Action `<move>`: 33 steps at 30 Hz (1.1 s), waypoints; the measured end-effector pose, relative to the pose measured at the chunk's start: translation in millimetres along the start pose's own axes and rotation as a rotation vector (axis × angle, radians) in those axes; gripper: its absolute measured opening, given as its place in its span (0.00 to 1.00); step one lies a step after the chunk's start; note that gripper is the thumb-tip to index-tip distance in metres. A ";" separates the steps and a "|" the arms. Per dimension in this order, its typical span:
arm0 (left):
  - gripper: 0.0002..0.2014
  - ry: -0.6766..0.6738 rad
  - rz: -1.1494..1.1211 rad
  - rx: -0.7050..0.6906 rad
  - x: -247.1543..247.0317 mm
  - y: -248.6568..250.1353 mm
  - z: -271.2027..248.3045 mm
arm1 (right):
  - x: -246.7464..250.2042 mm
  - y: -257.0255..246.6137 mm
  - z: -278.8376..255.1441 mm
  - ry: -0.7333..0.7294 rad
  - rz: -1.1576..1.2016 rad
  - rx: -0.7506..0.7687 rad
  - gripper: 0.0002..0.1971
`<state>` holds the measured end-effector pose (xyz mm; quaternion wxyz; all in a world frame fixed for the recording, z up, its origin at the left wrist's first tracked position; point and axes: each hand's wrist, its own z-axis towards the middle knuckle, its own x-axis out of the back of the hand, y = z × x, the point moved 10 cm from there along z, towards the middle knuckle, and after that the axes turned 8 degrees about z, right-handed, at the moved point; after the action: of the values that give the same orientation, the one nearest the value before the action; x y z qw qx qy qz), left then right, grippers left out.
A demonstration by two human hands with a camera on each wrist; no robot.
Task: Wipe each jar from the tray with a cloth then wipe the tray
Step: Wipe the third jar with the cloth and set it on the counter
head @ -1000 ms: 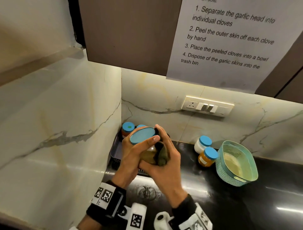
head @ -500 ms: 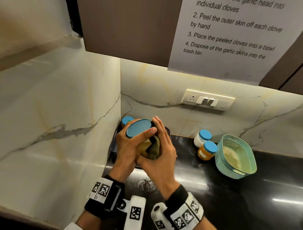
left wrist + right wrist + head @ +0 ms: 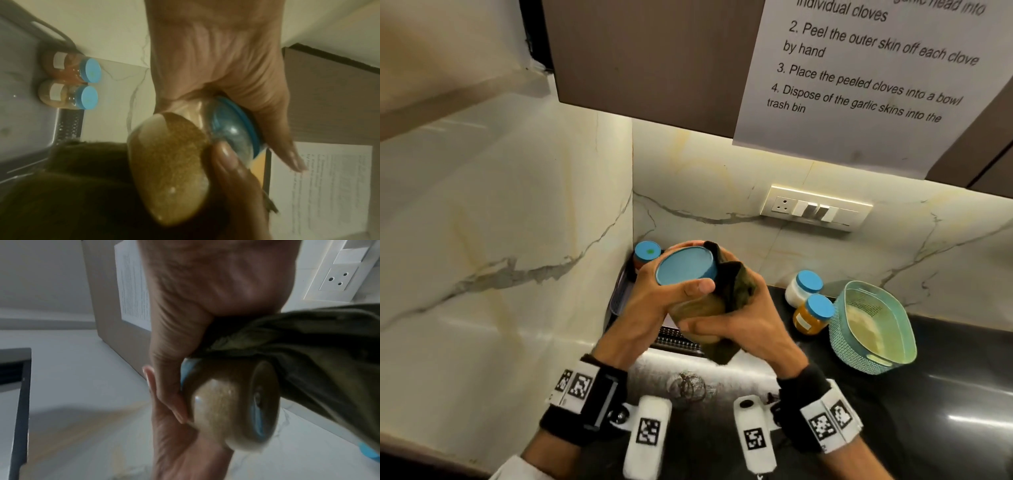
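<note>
My left hand (image 3: 664, 294) grips a glass jar of brown powder with a blue lid (image 3: 685, 265), tilted, above the counter; the jar (image 3: 170, 162) also fills the left wrist view. My right hand (image 3: 739, 325) wraps a dark olive cloth (image 3: 736, 287) around the jar's side and base; the cloth (image 3: 308, 353) covers part of the jar (image 3: 226, 402) in the right wrist view. The grey tray (image 3: 619, 294) lies in the corner behind my hands, with two blue-lidded jars (image 3: 72, 68) standing in it; one jar (image 3: 647, 253) shows in the head view.
Two more blue-lidded jars, a white one (image 3: 803, 287) and an orange one (image 3: 813, 313), stand on the black counter (image 3: 928, 411) right of the tray. A teal basket (image 3: 873, 329) sits beside them. Marble walls close the corner; a cabinet with a paper sheet (image 3: 859, 78) hangs overhead.
The cloth has slid round the jar: my right hand has shifted from the jar's front toward its right side and base, while my left hand keeps its grip near the lid.
</note>
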<state>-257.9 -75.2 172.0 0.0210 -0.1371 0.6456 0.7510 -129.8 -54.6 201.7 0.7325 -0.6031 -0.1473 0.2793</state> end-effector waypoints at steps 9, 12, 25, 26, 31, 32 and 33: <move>0.28 0.213 -0.116 0.002 -2.2 -9.6 -2.5 | -10.7 -0.1 -30.0 0.405 -0.318 0.368 0.46; 0.26 0.237 -0.140 0.049 2.6 -17.1 -4.8 | -15.9 -1.5 -40.5 0.435 -0.506 0.498 0.45; 0.22 0.330 -0.151 0.052 3.4 -6.5 -8.1 | -6.2 2.5 -17.9 0.316 -0.417 0.199 0.51; 0.19 0.347 -0.163 0.078 3.5 -10.5 -9.4 | -9.1 1.3 -23.2 0.338 -0.490 0.234 0.50; 0.18 0.444 -0.163 0.152 6.4 -26.8 -17.0 | -5.4 13.9 -27.7 0.330 -0.473 0.159 0.48; 0.19 0.462 -0.148 0.156 7.0 -27.3 -18.8 | -2.5 16.0 -27.1 0.321 -0.445 0.142 0.48; 0.22 0.470 -0.133 0.148 7.1 -27.0 -19.3 | 0.2 16.4 -26.3 0.314 -0.422 0.130 0.48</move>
<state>-255.6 -90.6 141.8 -0.0703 -0.3482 0.6756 0.6461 -118.9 -73.7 179.8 0.8255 -0.5468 -0.1363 0.0323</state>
